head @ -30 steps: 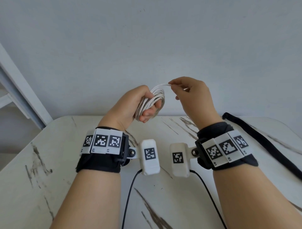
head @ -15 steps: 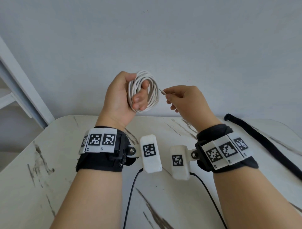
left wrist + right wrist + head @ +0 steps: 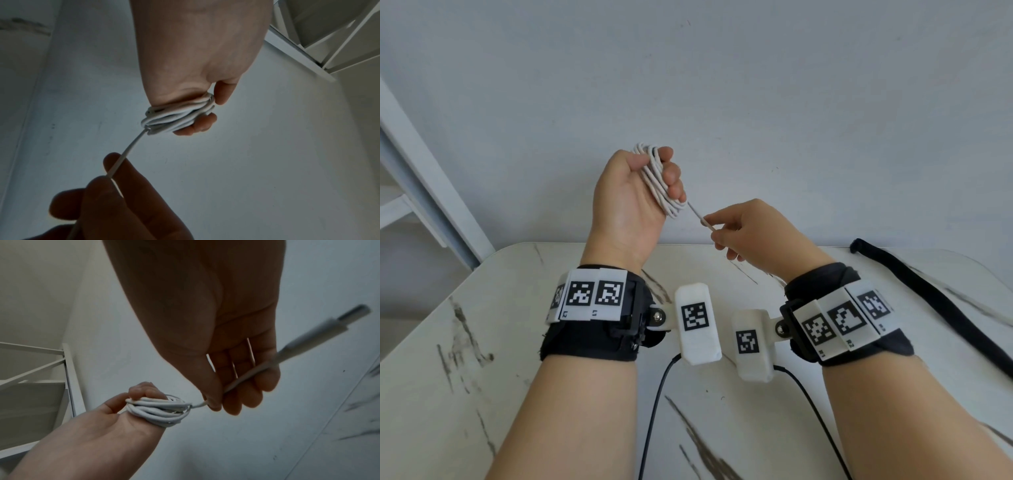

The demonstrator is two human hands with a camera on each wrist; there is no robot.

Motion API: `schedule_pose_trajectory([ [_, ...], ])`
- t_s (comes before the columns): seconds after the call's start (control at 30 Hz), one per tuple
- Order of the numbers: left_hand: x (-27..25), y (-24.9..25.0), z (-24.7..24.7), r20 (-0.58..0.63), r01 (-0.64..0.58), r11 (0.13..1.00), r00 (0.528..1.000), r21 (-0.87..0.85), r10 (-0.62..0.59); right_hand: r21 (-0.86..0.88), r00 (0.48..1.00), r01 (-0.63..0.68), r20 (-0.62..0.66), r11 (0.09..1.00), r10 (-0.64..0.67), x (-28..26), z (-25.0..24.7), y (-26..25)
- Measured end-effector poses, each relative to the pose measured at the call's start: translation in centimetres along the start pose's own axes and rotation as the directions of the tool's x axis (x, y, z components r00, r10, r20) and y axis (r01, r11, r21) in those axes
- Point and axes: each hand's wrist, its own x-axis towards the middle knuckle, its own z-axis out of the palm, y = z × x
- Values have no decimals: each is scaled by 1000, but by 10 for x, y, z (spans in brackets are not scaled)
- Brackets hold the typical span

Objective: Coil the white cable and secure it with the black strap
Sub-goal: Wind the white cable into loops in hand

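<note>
My left hand (image 3: 640,192) is raised above the table's far edge and grips the white cable (image 3: 659,181), wound into a tight coil of several loops (image 3: 176,118) (image 3: 158,410). A short free length runs down right from the coil to my right hand (image 3: 743,229), which pinches it between thumb and fingers (image 3: 111,175). The cable's plug end (image 3: 320,331) sticks out past my right palm. The black strap (image 3: 935,301) lies flat on the table at the right, apart from both hands.
The white marble-patterned table (image 3: 482,342) lies below my forearms. Black leads (image 3: 654,411) run from the wrist cameras toward me. A grey wall is behind, and a white metal frame (image 3: 424,178) stands at the left.
My left hand has turned palm toward me and lifted the coil higher. My right hand has dropped lower and right, pulling the cable's free end down from the coil.
</note>
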Motion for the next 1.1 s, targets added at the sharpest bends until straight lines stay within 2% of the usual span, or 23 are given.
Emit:
schedule_pose_trajectory([
  [0.23, 4, -4, 4, -211, -35, 975, 974, 221, 83, -96, 992, 18, 128, 995, -6, -7, -1, -9],
  [0.33, 5, -5, 5, -247, -12, 954, 965, 299, 89, -110, 988, 46, 151, 993, -29, -8, 0, -12],
  [0.43, 5, -7, 7, -251, 15, 896, 962, 443, 108, -100, 988, 66, 148, 993, -51, -8, -2, -14],
  [0.6, 2, -13, 8, -172, 0, 749, 973, 662, 152, -63, 995, 102, 25, 993, -101, -8, -9, -17],
  [0.73, 1, -17, 11, -161, 45, 651, 980, 758, 119, 22, 970, 170, -182, 985, -164, -6, -12, -18],
  [0.8, 0, -18, 13, -166, 70, 646, 982, 760, 88, 59, 951, 204, -247, 977, -184, -4, -13, -18],
  [0.9, -2, -18, 17, -150, 101, 634, 988, 766, 23, 79, 942, 221, -277, 972, -192, -3, -13, -18],
  [1.03, 0, -16, 23, -221, 233, 653, 970, 720, -103, 14, 933, 223, -292, 975, -209, -2, -15, -17],
  [1.1, -2, -16, 22, -178, 217, 598, 976, 771, -125, 16, 923, 230, -321, 973, -213, -1, -16, -17],
])
